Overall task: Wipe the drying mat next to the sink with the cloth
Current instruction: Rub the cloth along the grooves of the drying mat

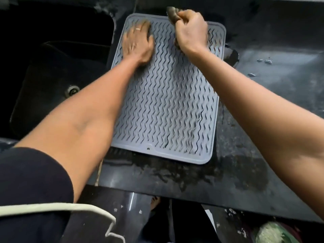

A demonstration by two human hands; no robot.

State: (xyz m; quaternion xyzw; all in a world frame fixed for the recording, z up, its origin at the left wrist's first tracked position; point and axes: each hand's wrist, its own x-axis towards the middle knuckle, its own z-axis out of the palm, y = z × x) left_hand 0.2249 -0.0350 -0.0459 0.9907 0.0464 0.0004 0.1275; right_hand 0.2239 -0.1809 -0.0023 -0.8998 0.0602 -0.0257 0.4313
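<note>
A grey ribbed drying mat [168, 106] lies on the dark countertop, just right of the black sink [52, 67]. My left hand [138, 41] rests flat, fingers spread, on the mat's far left part and is blurred. My right hand [191, 30] is closed around a dark brownish cloth [172, 14] above the mat's far right corner; the cloth sticks out past the fingers at the top and shows again below the wrist.
The wet black countertop [263, 120] stretches to the right with small pale crumbs [266, 61] on it. A drain [71, 90] sits in the sink basin. The counter's front edge runs below the mat, with the floor underneath.
</note>
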